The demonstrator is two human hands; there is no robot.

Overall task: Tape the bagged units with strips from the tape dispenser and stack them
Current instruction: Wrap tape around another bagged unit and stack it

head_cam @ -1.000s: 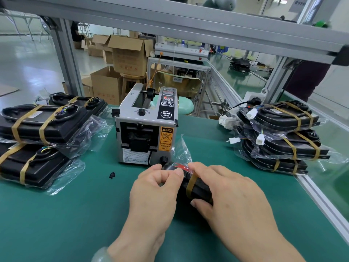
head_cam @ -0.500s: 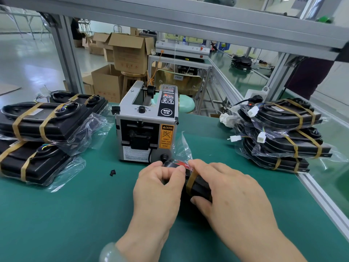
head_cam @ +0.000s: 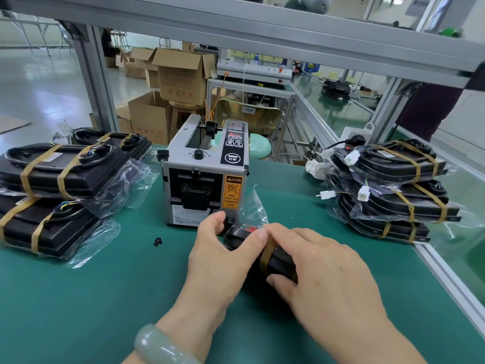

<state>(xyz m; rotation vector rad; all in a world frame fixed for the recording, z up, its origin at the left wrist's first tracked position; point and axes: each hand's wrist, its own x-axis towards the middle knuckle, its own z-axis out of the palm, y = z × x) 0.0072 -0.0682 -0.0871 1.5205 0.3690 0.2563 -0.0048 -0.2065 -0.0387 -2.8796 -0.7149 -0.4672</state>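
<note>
Near edge: left hand [head_cam: 223,258], pale green bangle [head_cam: 162,348] on the wrist, and right hand [head_cam: 322,279] both clamped round one bagged unit [head_cam: 282,262] on the green worktop [head_cam: 91,298]. The hands covered most of the unit; only a black end, a red patch and a brown tape strip [head_cam: 265,257] showed. Its loose bag end stood up just beside the tape dispenser [head_cam: 207,177].

Dispenser labels read "CAUTION", "DO NOT INSERT YOUR FINGERS INTO OUTLET" and "SEMI"; the small print lower down was illegible.

Small black scrap [head_cam: 157,241] on bare worktop left of the hands.

Left stack [head_cam: 60,179] of taped units was cut off by the frame edge. Right stack [head_cam: 393,190] sat close to the worktop's aluminium rail.

Cardboard boxes [head_cam: 181,74] stood behind.
</note>
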